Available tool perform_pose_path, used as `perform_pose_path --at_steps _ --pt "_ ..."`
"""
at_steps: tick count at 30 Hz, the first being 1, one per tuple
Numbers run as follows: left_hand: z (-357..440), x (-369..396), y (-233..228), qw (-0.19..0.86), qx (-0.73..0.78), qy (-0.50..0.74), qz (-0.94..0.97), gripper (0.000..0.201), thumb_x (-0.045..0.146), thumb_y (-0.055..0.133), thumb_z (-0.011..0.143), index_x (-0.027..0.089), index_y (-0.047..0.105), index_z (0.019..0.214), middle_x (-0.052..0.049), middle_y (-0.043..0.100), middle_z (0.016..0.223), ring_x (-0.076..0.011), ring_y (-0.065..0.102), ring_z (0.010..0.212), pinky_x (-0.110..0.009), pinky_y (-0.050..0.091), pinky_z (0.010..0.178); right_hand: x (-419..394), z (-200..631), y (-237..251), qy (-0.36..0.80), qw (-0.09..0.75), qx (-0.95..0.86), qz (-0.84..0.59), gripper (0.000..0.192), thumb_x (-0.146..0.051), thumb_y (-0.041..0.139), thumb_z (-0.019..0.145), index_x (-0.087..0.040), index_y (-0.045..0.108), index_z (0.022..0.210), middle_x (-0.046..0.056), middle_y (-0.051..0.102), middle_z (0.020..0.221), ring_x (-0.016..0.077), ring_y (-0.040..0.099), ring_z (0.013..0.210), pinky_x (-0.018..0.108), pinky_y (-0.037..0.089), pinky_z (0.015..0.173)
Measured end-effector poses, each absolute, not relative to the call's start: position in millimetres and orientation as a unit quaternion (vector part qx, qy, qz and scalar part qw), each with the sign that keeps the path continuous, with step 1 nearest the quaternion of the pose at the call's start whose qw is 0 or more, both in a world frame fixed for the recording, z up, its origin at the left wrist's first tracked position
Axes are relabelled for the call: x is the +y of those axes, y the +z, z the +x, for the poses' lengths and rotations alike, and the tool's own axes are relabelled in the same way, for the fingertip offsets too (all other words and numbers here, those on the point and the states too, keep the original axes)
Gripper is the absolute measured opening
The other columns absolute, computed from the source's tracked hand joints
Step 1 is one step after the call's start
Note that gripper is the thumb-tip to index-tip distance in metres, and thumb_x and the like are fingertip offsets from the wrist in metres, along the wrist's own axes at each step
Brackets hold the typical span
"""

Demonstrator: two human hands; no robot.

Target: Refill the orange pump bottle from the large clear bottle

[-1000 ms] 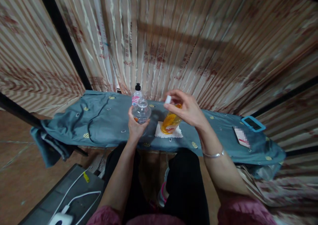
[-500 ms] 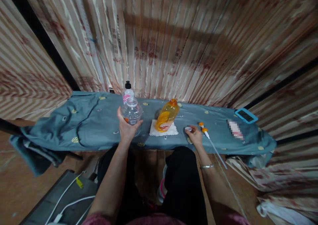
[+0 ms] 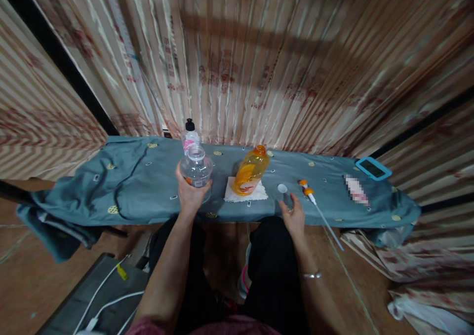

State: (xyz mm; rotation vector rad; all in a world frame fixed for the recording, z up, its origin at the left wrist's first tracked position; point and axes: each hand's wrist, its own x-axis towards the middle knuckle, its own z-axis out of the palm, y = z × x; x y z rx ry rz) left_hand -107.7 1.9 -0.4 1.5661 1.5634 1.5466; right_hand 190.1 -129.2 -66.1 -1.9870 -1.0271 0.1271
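My left hand (image 3: pixel 192 194) is wrapped round a clear plastic bottle (image 3: pixel 197 166) with no cap on its mouth. My right hand (image 3: pixel 294 214) has its thumb and fingers apart and holds nothing; just beyond its fingertips a small white bottle cap (image 3: pixel 282 188) lies on the cloth. Between the hands an uncapped orange bottle (image 3: pixel 252 171) stands on a white napkin (image 3: pixel 230 193). Right of the cap lies an orange-and-white pump head (image 3: pixel 308 191) with a long tube that reaches over the front edge.
Behind the clear bottle stands a bottle with a black cap (image 3: pixel 190 127). A blue-framed device (image 3: pixel 373 168) and a blurred-out packet (image 3: pixel 356 190) lie at the right. A patterned teal cloth (image 3: pixel 129 177) covers the narrow table. A curtain (image 3: pixel 237 78) hangs close behind.
My right hand has let go of the white cap, leaving it on the cloth, and has drawn back towards me. My left hand still holds the clear bottle in about the same place.
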Motion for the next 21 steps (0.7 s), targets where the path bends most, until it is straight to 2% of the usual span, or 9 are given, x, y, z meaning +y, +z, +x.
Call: perform_pose_path --at_steps 7,11,15,21 --pt "-107 -10 4 0.231 0.550 0.555 0.579 0.097 0.029 0.081 0.051 0.021 0.032 0.135 -0.012 0.056 0.128 -0.0313 0.055 0.120 -0.044 0.045 0.102 -168 131 -55 0.130 0.487 -0.446 -0.740 0.042 -0.033 0.062 0.087 -0.021 0.053 0.126 0.010 0.052 0.136 0.0316 0.045 0.127 0.060 0.031 0.105" --pt "-107 -22 9 0.242 0.540 0.543 0.596 0.097 0.029 0.081 0.051 0.020 0.033 0.135 -0.012 0.055 0.129 -0.0313 0.055 0.119 -0.045 0.046 0.101 -174 99 -50 0.233 0.541 -0.429 -0.685 0.041 -0.037 0.067 0.083 -0.021 0.060 0.120 0.010 0.058 0.132 0.0291 0.045 0.128 0.056 0.024 0.110" --pt "-102 -38 16 0.265 0.495 0.545 0.623 0.099 0.029 0.082 0.051 0.020 0.032 0.136 -0.012 0.056 0.128 -0.0291 0.057 0.116 -0.042 0.048 0.099 -169 70 -53 0.390 0.602 -0.350 -0.602 0.045 -0.043 0.071 0.078 -0.021 0.062 0.116 0.009 0.066 0.120 0.0276 0.059 0.112 0.052 0.037 0.103" --pt "-82 -73 24 0.390 0.399 0.533 0.636 0.096 0.031 0.081 0.052 0.019 0.034 0.134 -0.012 0.056 0.126 -0.0288 0.056 0.116 -0.044 0.045 0.103 -155 51 -51 0.637 0.620 -0.192 -0.417 0.051 -0.067 0.058 0.076 -0.031 0.062 0.111 0.003 0.072 0.108 0.0259 0.068 0.099 0.050 0.050 0.085"
